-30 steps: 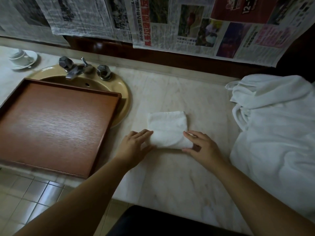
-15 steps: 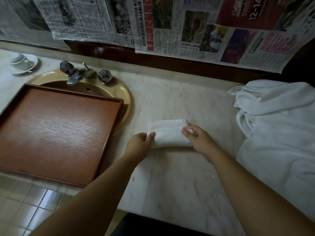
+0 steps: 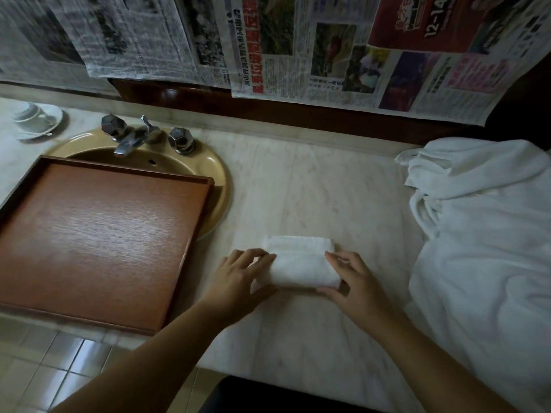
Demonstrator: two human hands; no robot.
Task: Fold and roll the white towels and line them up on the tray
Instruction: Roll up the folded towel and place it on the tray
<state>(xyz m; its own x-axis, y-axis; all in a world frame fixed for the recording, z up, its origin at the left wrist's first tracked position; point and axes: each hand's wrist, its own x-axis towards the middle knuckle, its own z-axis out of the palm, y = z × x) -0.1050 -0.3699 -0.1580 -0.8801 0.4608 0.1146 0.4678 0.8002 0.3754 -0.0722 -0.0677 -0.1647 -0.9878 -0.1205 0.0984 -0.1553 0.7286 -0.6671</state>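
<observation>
A small white towel [image 3: 301, 263], partly rolled into a short thick roll, lies on the marble counter [image 3: 298, 338] in the middle. My left hand [image 3: 238, 281] holds its left end, fingers on top and thumb below. At the roll's right end my right hand [image 3: 354, 281] grips the same way. The brown wooden tray [image 3: 98, 239] sits to the left, over the sink, with nothing on it.
A heap of white towels [image 3: 483, 234] fills the counter's right side. A yellow sink [image 3: 214, 174] with a metal tap [image 3: 131, 138] lies behind the tray. A cup on a saucer [image 3: 35, 119] stands far left. Newspapers [image 3: 298, 43] cover the wall.
The flat folded towel has been rolled away from me into a thick roll. Both hands moved forward with it and stay at its two ends.
</observation>
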